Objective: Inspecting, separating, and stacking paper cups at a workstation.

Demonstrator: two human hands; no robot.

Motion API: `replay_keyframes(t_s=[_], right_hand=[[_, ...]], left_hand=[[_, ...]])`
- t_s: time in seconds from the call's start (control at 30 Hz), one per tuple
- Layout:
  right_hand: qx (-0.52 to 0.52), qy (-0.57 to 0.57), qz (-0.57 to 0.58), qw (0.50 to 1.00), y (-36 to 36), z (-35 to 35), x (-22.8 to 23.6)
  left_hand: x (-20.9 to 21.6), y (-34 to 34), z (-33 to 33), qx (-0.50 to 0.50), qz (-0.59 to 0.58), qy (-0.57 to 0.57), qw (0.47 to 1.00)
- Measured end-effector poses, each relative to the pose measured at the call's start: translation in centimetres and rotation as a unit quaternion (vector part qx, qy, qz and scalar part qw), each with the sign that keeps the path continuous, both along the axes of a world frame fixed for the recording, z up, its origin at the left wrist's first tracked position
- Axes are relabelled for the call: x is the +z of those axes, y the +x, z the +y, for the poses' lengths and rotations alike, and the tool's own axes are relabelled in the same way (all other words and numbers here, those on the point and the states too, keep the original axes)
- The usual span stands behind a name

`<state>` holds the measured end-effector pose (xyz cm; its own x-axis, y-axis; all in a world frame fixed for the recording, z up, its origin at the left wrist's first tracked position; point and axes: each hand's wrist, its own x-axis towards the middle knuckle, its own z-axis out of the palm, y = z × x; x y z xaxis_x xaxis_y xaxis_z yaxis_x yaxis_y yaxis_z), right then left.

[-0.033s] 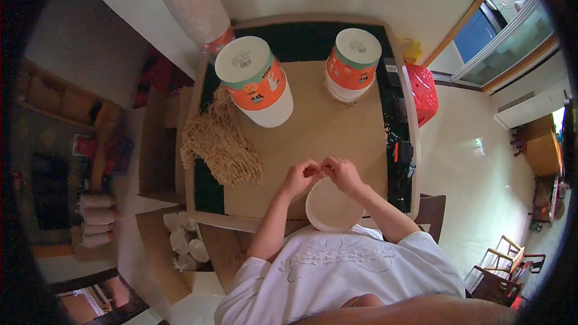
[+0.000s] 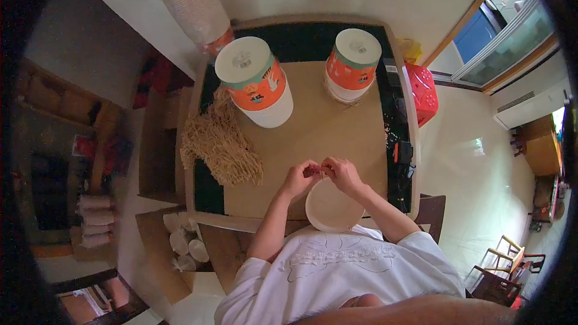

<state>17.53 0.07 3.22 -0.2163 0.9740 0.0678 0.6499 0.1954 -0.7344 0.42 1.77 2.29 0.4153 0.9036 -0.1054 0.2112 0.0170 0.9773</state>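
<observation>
Just beyond the near rim of a pale round container (image 2: pixel 334 206), our left hand (image 2: pixel 299 179) and right hand (image 2: pixel 343 176) meet almost tip to tip. Both have their fingers curled inward, as if for a fine pinch, but how tightly the tips close, and whether they have hold of anything, we cannot tell at this size. The container sits between our forearms, close against the white shirt (image 2: pixel 343 259), at the near edge of the table (image 2: pixel 416 156).

Hardly anything has changed from the picture an instant ago: the fingers shift slightly at most, and the container stays where it was. We judge from this that the close fingerwork is still in hand and the container not yet ready to leave its place.

Farther out, a brown sheet (image 2: pixel 313 138) covers the middle of the table. To our left lies a loose bundle of brown strands (image 2: pixel 223 144), beside a tall upside-down stack of orange-and-white tubs (image 2: pixel 260 93). A shorter tub stack (image 2: pixel 354 75) stands at the far right, with strands around its foot. Past the table's right edge we see a red stool (image 2: pixel 422 93)
</observation>
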Motion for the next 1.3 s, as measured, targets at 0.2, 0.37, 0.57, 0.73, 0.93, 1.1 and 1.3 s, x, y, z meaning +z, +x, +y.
replay_keyframes(t_s=[0.2, 0.37, 0.57, 0.73, 0.93, 1.1, 1.3], right_hand=[[-0.010, 0.001, 0.013, 1.000, -0.1, 0.1, -0.2], [-0.064, -0.181, 0.074, 0.979, 0.3, 0.3, 0.0], [0.022, -0.194, 0.304, 0.932, 1.1, 0.8, -0.3], [0.031, -0.195, 0.195, 0.961, 2.0, 1.2, -1.2], [0.038, -0.087, 0.032, 0.995, 1.3, 1.0, -0.9], [0.028, -0.086, 0.019, 0.996, 1.2, 0.9, -1.0], [0.039, -0.170, 0.053, 0.983, 1.2, 0.9, -0.4]], left_hand=[[-2.2, 0.5, -1.2, 0.003, -0.032, -0.123, 0.992], [-1.1, 1.0, -1.6, 0.036, -0.004, -0.131, 0.991], [-1.5, 0.9, -1.5, 0.045, 0.018, -0.096, 0.994], [-2.6, 1.0, -1.5, 0.038, -0.058, -0.116, 0.991], [-3.5, 0.9, -1.3, 0.029, -0.012, -0.087, 0.996], [-3.0, 1.0, -1.3, 0.038, 0.021, -0.081, 0.996], [-2.4, 1.2, -1.5, 0.047, 0.009, -0.078, 0.996]])
